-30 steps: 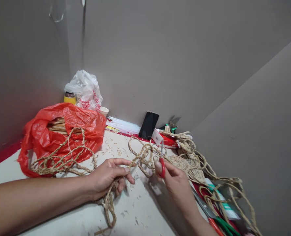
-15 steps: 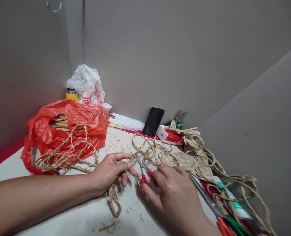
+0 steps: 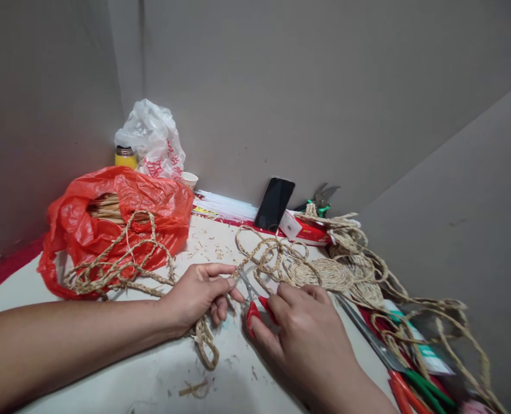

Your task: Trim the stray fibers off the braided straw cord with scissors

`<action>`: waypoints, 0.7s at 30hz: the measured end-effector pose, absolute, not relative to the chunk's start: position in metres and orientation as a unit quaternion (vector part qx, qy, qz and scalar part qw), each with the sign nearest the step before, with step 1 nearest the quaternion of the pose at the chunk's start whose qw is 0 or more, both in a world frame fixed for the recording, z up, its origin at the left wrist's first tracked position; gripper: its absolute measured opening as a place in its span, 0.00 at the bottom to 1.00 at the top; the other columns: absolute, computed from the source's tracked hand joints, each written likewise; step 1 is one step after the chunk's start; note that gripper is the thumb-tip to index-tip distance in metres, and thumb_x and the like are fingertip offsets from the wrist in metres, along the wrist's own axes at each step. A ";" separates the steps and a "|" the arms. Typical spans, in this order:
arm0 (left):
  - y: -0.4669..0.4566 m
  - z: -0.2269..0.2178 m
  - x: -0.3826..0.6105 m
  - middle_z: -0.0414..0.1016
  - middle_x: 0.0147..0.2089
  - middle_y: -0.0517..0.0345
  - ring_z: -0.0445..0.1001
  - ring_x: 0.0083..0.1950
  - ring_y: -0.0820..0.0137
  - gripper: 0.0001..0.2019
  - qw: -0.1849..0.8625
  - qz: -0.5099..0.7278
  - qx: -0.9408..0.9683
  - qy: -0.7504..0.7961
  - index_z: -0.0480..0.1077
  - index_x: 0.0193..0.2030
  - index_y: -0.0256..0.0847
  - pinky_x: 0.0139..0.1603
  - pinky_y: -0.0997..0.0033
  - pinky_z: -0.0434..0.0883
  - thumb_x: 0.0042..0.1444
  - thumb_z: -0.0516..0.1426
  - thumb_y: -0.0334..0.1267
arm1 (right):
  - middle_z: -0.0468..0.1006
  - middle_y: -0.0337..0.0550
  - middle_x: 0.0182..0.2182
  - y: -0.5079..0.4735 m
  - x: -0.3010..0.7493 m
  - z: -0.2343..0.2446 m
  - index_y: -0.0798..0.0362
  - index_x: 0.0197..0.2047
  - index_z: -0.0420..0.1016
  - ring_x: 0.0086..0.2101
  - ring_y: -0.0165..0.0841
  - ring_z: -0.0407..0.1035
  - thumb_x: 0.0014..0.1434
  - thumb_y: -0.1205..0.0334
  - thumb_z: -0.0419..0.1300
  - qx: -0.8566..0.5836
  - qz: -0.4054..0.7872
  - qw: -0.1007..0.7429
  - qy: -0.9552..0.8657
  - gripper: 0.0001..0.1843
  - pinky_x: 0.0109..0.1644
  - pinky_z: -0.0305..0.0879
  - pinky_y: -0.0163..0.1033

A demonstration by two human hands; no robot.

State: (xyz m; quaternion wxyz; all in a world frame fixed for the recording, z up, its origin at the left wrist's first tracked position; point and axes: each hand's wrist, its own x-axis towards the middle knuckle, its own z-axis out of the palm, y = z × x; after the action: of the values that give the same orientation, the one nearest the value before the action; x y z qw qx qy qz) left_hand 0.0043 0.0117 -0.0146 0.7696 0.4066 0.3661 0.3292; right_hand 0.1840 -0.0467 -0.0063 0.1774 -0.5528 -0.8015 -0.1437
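Note:
Red-handled scissors (image 3: 254,313) are in my right hand (image 3: 305,325), thumb and fingers through the loops. Their slim metal blades point up and left, with the tips at my left fingertips. My left hand (image 3: 203,293) is pinched on a braided straw rope (image 3: 237,269); a looped length of the braid (image 3: 206,345) hangs below the palm onto the table. More of the braid lies in loose loops just beyond the blades, close to a flat coiled straw mat (image 3: 320,273). Whether the blades touch the braid is hard to make out.
A red plastic bag (image 3: 160,198) with straw stands at left, braid draped over it. Behind are a white bag (image 3: 152,135), a yellow jar (image 3: 125,158) and a leaning phone (image 3: 275,204). Pruning shears (image 3: 323,198) stand at back right; larger shears (image 3: 368,333) lie at right.
The view has shifted slightly, so the background things sit a little higher and further right. My hands keep nearly the same pose, with the scissor tips still at the left fingers.

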 end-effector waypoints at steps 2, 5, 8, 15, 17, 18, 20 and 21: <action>0.012 -0.014 0.005 0.77 0.27 0.57 0.64 0.14 0.80 0.17 0.769 0.327 0.405 0.370 0.65 0.49 0.32 0.13 0.82 0.61 0.53 0.57 0.33 | 0.67 0.41 0.20 -0.046 0.184 -0.006 0.52 0.19 0.70 0.25 0.33 0.60 0.54 0.58 0.57 -0.549 -0.136 0.180 -0.805 0.14 0.38 0.50 0.43; 0.012 -0.014 0.005 0.77 0.27 0.58 0.65 0.14 0.80 0.16 0.766 0.329 0.408 0.373 0.66 0.49 0.32 0.13 0.82 0.62 0.53 0.57 0.33 | 0.68 0.41 0.20 -0.046 0.185 -0.006 0.53 0.19 0.70 0.25 0.33 0.60 0.54 0.59 0.57 -0.550 -0.123 0.176 -0.807 0.14 0.38 0.50 0.43; 0.012 -0.016 0.005 0.76 0.27 0.58 0.65 0.14 0.80 0.16 0.762 0.332 0.411 0.373 0.67 0.48 0.33 0.14 0.82 0.62 0.53 0.58 0.34 | 0.68 0.41 0.20 -0.046 0.185 -0.006 0.53 0.19 0.70 0.25 0.33 0.60 0.54 0.60 0.56 -0.549 -0.114 0.175 -0.809 0.14 0.37 0.50 0.42; 0.012 -0.018 0.004 0.76 0.27 0.58 0.64 0.14 0.81 0.16 0.760 0.337 0.411 0.373 0.68 0.49 0.33 0.14 0.82 0.62 0.53 0.58 0.34 | 0.68 0.41 0.21 -0.048 0.184 -0.005 0.53 0.19 0.70 0.25 0.33 0.59 0.54 0.63 0.57 -0.549 -0.102 0.169 -0.812 0.13 0.37 0.50 0.42; 0.012 -0.018 0.004 0.76 0.28 0.58 0.64 0.15 0.81 0.17 0.760 0.338 0.412 0.372 0.68 0.49 0.33 0.15 0.82 0.62 0.53 0.58 0.35 | 0.68 0.41 0.21 -0.047 0.185 -0.006 0.53 0.19 0.69 0.25 0.32 0.59 0.55 0.64 0.56 -0.549 -0.096 0.173 -0.812 0.14 0.37 0.51 0.41; 0.012 -0.018 0.004 0.76 0.28 0.58 0.64 0.15 0.81 0.17 0.760 0.338 0.413 0.371 0.68 0.50 0.33 0.15 0.82 0.62 0.53 0.58 0.35 | 0.68 0.41 0.21 -0.046 0.187 -0.007 0.53 0.19 0.69 0.25 0.32 0.59 0.55 0.64 0.55 -0.549 -0.094 0.178 -0.812 0.14 0.37 0.51 0.41; 0.012 -0.018 0.004 0.76 0.28 0.58 0.64 0.15 0.81 0.17 0.762 0.336 0.414 0.368 0.68 0.50 0.34 0.14 0.82 0.61 0.53 0.58 0.36 | 0.67 0.40 0.20 -0.044 0.189 -0.008 0.53 0.19 0.68 0.24 0.32 0.58 0.56 0.64 0.55 -0.546 -0.091 0.192 -0.810 0.15 0.36 0.51 0.41; 0.012 -0.018 0.004 0.76 0.28 0.58 0.64 0.15 0.81 0.17 0.762 0.336 0.415 0.367 0.68 0.50 0.34 0.14 0.82 0.61 0.53 0.58 0.36 | 0.66 0.39 0.20 -0.043 0.190 -0.008 0.53 0.18 0.67 0.24 0.31 0.58 0.56 0.64 0.54 -0.545 -0.090 0.200 -0.809 0.15 0.36 0.50 0.40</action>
State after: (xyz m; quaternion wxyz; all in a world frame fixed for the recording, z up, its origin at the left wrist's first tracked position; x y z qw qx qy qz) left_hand 0.0036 0.0117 -0.0176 0.7617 0.4148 0.3671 0.3361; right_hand 0.1903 -0.0428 -0.0084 0.1996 -0.5449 -0.8094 -0.0903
